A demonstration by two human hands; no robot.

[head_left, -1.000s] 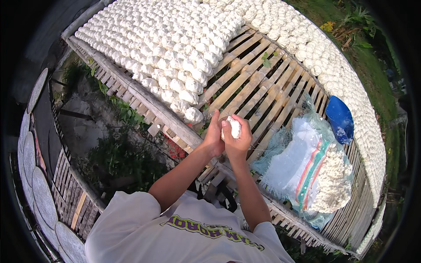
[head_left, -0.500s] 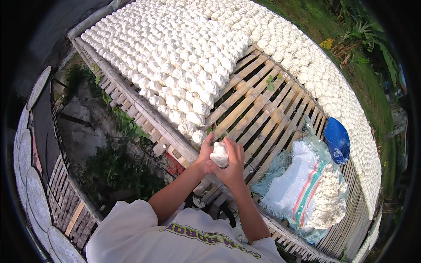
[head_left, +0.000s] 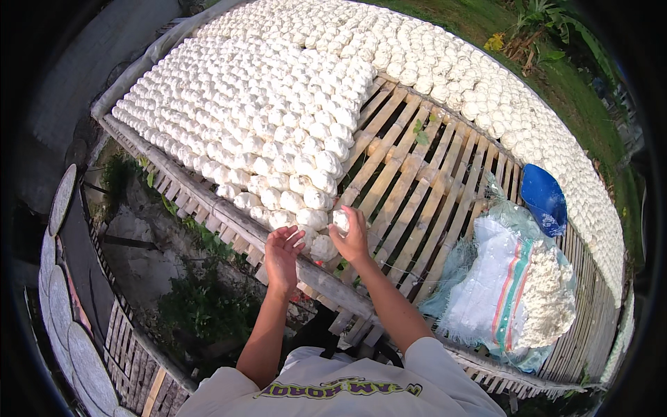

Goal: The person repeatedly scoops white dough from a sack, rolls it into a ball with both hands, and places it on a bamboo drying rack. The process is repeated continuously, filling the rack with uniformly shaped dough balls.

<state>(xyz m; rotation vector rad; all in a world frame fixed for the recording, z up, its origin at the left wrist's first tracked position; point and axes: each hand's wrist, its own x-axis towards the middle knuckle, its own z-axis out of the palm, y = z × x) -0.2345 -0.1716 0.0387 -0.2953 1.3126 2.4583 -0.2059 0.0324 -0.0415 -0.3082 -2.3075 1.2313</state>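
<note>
My right hand (head_left: 354,241) grips a rounded white lump (head_left: 340,220) between thumb and fingers, at the near right corner of a block of packed white lumps (head_left: 243,128). The lump is low, beside the last ones in the rows, and my fingers partly cover it. Whether it rests on the slats I cannot tell. My left hand (head_left: 281,260) is empty, with its fingers apart and slightly curled, over the near pole of the bamboo rack (head_left: 330,283). White residue shows on its fingertips.
Bare bamboo slats (head_left: 417,184) with gaps between them lie right of the lumps. A torn woven sack (head_left: 476,285) holding crumbly white material (head_left: 547,295) sits at the right, with a blue scoop (head_left: 544,200) behind it. Another band of lumps (head_left: 479,104) runs along the far side.
My hands have come apart. The right one has carried the white lump forward to the end of the rows, while the left has let go and moved left. The view has shifted.
</note>
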